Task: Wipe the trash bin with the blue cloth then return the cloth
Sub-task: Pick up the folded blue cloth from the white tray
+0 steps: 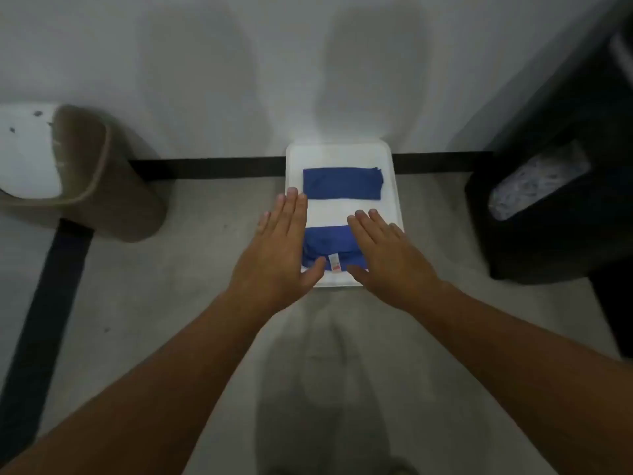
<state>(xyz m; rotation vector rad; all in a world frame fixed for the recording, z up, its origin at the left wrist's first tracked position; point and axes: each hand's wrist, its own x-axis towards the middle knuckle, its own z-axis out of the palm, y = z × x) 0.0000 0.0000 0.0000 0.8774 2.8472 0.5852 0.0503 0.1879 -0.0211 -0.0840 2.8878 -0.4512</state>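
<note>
Two bins: a tan trash bin (102,186) with a white liner stands at the left against the wall, tilted in this wide view, well apart from the tray; a black bin (561,214) with a pale patterned bag inside stands at the right
Floor: pale grey concrete (144,303), a dark strip (205,168) running along the foot of the white wall and another dark band (44,323) slanting down the left side
Tray: white, rectangular (390,166), set on the floor against the wall between the two bins
Arms: both bare forearms reach forward from the bottom corners toward the tray
Far cloth: a folded blue cloth (342,183) lies flat across the tray's far half, uncovered
Near cloth: a second blue cloth (325,241) lies on the near half, a small white tag (334,262) at its front edge; both hands overlap its sides and hide part of it
Left hand: (281,248) flat, fingers straight and together, palm down over the tray's left edge, gripping nothing
Right hand: (387,255) flat and spread, palm down over the near cloth's right part, gripping nothing; whether it touches the cloth cannot be told
</note>
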